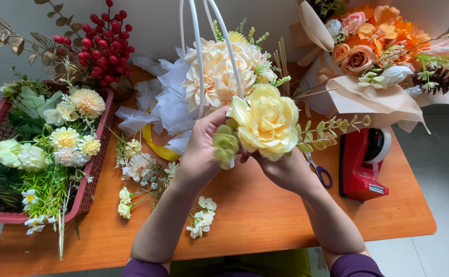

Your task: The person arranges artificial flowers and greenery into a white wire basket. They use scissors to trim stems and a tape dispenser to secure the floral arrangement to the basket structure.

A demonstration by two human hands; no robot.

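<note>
A pale yellow artificial rose (267, 121) with green succulent-like leaves (225, 144) and a sprig of round leaves (332, 128) is held up over the orange wooden table (265, 215). My left hand (200, 153) grips the bunch from the left, fingers around the stems. My right hand (286, 170) holds it from below, mostly hidden behind the rose. Just behind stands a flower arrangement of cream dahlias (219, 74) with white wire hoops (199, 46) and white wrapping paper (165, 105).
A red basket (93, 169) of artificial flowers and greenery sits left. Red berry stems (104, 43) stand behind it. Loose small flowers (201, 218) lie on the table. Purple-handled scissors (321, 172), a red tape dispenser (360, 164) and a wrapped orange bouquet (371, 56) are right.
</note>
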